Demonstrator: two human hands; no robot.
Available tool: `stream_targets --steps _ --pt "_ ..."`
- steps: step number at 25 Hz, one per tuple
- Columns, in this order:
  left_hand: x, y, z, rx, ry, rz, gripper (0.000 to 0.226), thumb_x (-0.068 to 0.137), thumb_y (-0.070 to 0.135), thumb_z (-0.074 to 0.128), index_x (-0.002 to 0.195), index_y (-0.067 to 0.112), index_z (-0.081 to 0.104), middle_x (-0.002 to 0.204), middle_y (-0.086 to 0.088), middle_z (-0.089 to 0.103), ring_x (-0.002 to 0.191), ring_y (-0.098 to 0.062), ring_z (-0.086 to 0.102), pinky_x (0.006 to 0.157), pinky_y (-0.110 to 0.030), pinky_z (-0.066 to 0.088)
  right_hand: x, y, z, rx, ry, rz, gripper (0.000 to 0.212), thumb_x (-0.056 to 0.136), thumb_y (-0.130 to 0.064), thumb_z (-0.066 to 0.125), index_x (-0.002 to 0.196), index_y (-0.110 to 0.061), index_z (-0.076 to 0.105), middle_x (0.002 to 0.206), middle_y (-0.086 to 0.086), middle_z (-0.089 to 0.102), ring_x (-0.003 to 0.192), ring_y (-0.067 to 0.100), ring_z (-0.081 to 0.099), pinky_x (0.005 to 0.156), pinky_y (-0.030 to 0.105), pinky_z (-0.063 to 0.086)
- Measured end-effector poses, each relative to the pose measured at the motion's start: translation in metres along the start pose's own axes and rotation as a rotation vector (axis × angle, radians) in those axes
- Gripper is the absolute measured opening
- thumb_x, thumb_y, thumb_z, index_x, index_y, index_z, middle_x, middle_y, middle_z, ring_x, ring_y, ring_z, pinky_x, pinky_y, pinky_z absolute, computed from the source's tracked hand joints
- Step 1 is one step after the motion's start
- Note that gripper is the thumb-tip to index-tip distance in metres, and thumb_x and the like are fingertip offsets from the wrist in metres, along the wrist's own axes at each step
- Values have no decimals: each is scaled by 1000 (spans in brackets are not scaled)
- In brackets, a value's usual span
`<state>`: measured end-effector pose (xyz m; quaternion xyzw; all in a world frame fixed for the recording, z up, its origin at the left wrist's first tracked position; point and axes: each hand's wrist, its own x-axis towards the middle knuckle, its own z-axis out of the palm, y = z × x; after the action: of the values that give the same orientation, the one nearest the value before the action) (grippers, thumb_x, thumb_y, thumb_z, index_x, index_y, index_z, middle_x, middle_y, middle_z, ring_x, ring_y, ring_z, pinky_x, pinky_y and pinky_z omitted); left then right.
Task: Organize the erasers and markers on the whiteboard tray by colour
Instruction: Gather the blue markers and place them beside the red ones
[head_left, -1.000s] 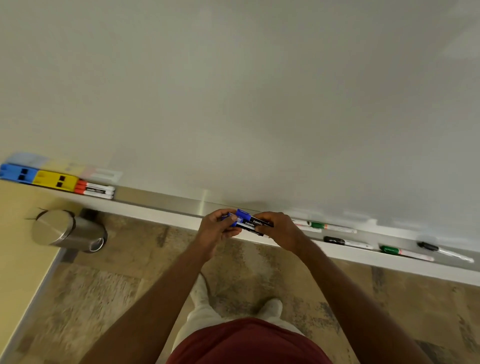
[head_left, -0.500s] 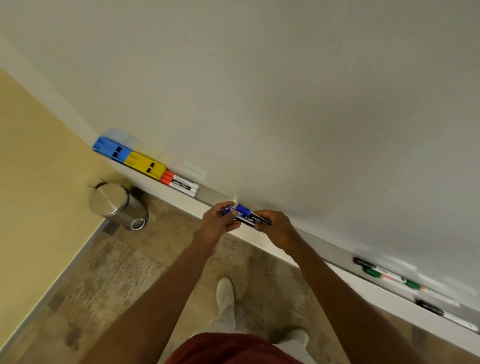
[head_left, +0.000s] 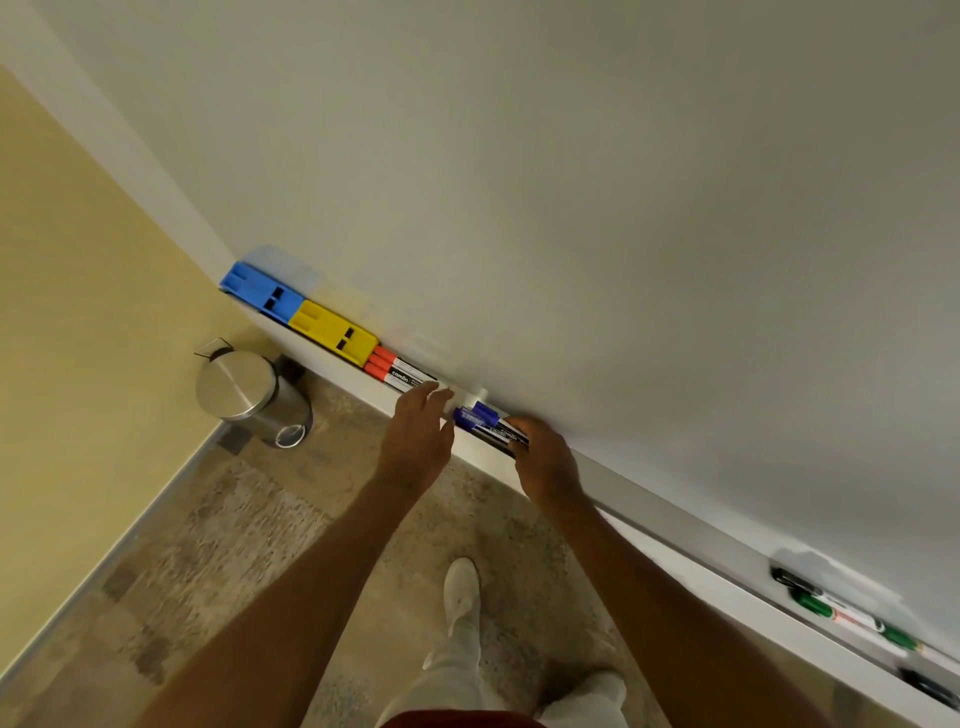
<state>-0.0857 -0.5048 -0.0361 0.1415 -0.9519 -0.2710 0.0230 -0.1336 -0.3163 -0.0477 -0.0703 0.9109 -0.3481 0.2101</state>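
My right hand (head_left: 545, 457) gripped the blue markers (head_left: 488, 423) by their lower-right ends, holding them low over the tray (head_left: 670, 519) near the middle of the frame. Their long axis ran along the tray, caps pointing up and left toward the red markers (head_left: 397, 371). My left hand (head_left: 418, 441) was released, fingers straight, its fingertips (head_left: 439, 395) just beside the blue caps and close to the near ends of the red markers; I held nothing in it. The spot I was aiming for, as I judged it, lay between those two groups: the short bare stretch of tray straight ahead of the caps, so the move was a slide along the markers' own length, up and left. The right hand was the one carrying and the left the nearer to the gap, well placed to steady the ends. Further up left sat the yellow eraser (head_left: 332, 332) touching the red caps, then the blue eraser (head_left: 262, 293) at the tray's end. At lower right, well apart, the green markers (head_left: 852, 621) and black ones (head_left: 789, 578) lay unsorted.
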Motion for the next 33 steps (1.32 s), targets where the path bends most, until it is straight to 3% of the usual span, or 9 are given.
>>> stream_targets --steps 9,15,21,27,33 --pt "0 -5 14 61 -69 103 48 90 12 66 135 6 53 138 -15 55 132 -29 47 111 -40 40 7 -5 19 -184 44 -115 34 99 -18 62 133 -18 59 128 6 68 120 24 64 97 44 58" --pt "3 -8 12 52 -94 105 50 90 12 65 137 5 51 139 -14 54 132 -28 46 113 -38 38 6 -5 24 -310 117 -206 33 100 -23 60 131 -14 59 127 7 67 117 23 64 96 38 57" --pt "2 -9 12 20 -109 92 52 90 10 64 140 6 49 142 -14 51 135 -28 43 114 -38 36 6 -6 27 -381 166 -259 49 88 -10 75 134 -11 59 128 9 68 117 24 66 99 37 54" --pt "4 -8 11 10 -102 65 53 91 10 64 141 8 47 143 -12 51 134 -26 44 112 -37 38 -6 -4 33 -498 281 -354 51 84 0 75 132 -8 62 128 13 68 118 30 66 99 46 56" --pt "2 -9 12 35 -116 82 53 91 12 64 141 7 46 142 -12 51 134 -26 44 112 -37 39 -21 -3 29 -607 250 -348 50 87 -12 75 136 -13 61 137 9 63 127 28 60 101 48 54"
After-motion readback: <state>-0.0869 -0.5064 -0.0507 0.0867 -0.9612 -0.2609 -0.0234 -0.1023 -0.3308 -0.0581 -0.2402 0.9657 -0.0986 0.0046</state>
